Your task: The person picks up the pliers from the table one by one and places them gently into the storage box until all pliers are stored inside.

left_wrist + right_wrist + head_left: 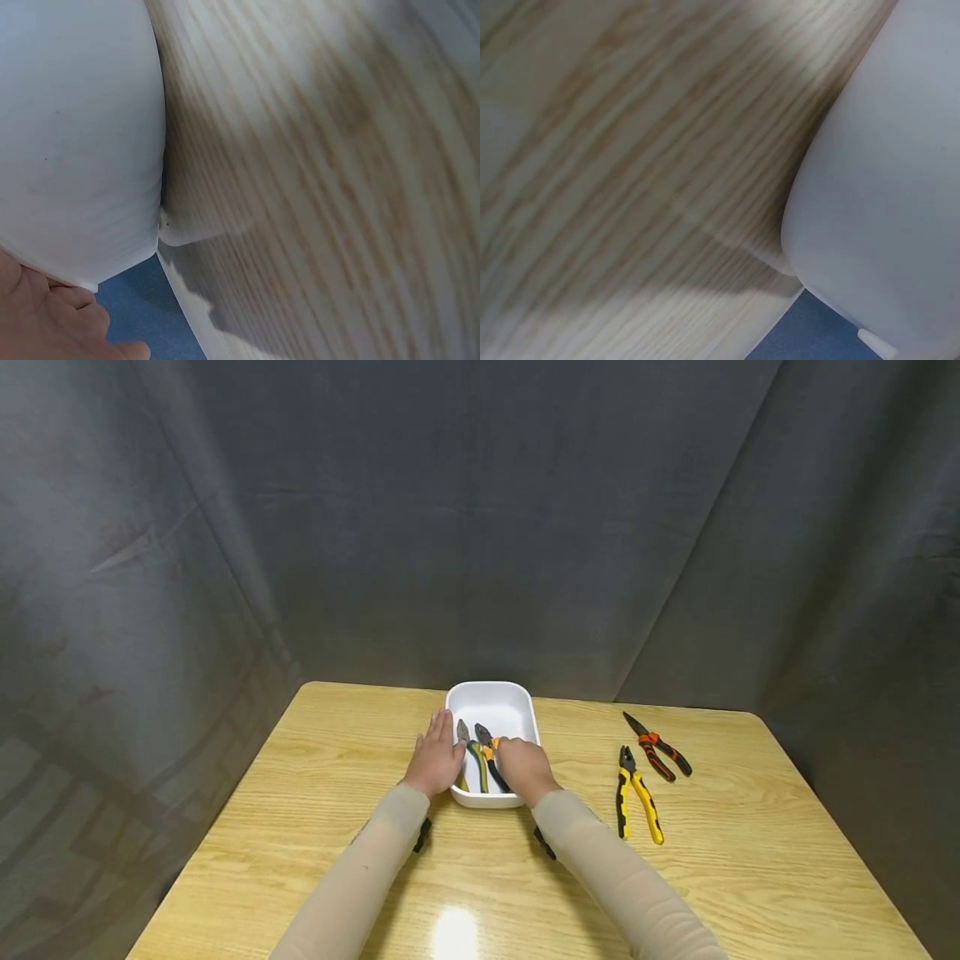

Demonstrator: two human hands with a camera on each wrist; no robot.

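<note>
A white plastic box (491,692) stands on the table, with two pairs of pliers inside. Green-and-yellow pliers (477,763) lie along its left side. Beside them are orange-and-black pliers (491,762), jaws pointing to the far side. My right hand (525,768) reaches over the right rim with curled fingers and grips a handle of the orange-and-black pliers; its fingertips are hidden. My left hand (437,762) rests on the left rim, fingers extended along the outer wall. In the left wrist view, part of the left hand (52,322) touches the box rim.
To the right of the box, yellow-and-black pliers (637,797) lie on the wooden table (750,827). Farther back are red-and-black long-nose pliers (660,752). Grey cloth (465,527) hangs behind the table and at both sides.
</note>
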